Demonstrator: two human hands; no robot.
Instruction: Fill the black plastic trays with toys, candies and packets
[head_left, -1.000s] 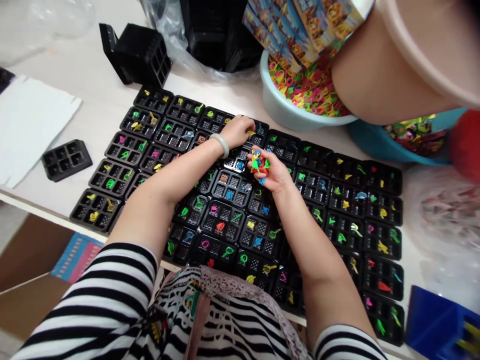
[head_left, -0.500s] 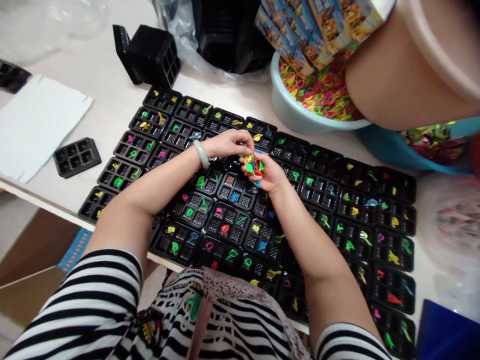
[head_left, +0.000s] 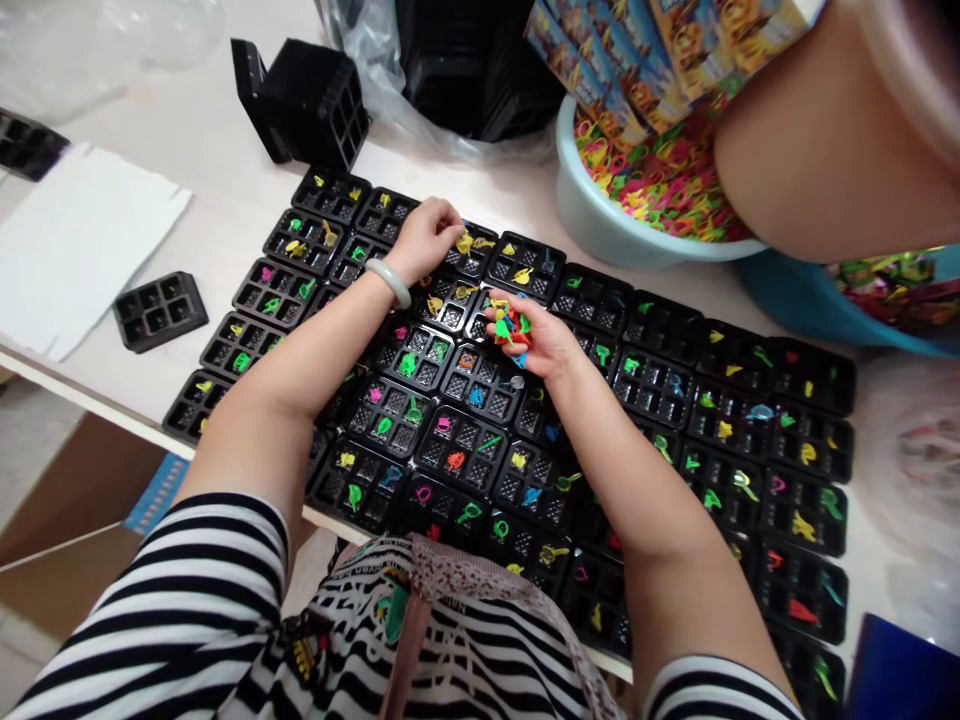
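Note:
My left hand (head_left: 429, 238), with a pale bracelet at the wrist, is over the back row of black trays. Its fingertips pinch a small yellow plastic piece (head_left: 464, 243) above a compartment. My right hand (head_left: 550, 343) is palm up near the middle, its fingers curled around a heap of small coloured plastic pieces (head_left: 511, 328). Under both arms, black six-compartment trays (head_left: 466, 452) form close rows. Many hold small yellow, green, pink, red or blue pieces, one to a compartment.
A pale blue basin (head_left: 637, 235) of colourful pieces stands back right, with printed boxes (head_left: 667, 60) over it. Stacked black trays (head_left: 311, 100) stand back left. A loose tray (head_left: 160, 310) lies beside white sheets (head_left: 90, 240). A blue object (head_left: 907, 670) is front right.
My left hand has moved left and back, away from the heap in my right hand to a back-row tray. The right hand stays cupped around its pieces. The view has shifted slightly.

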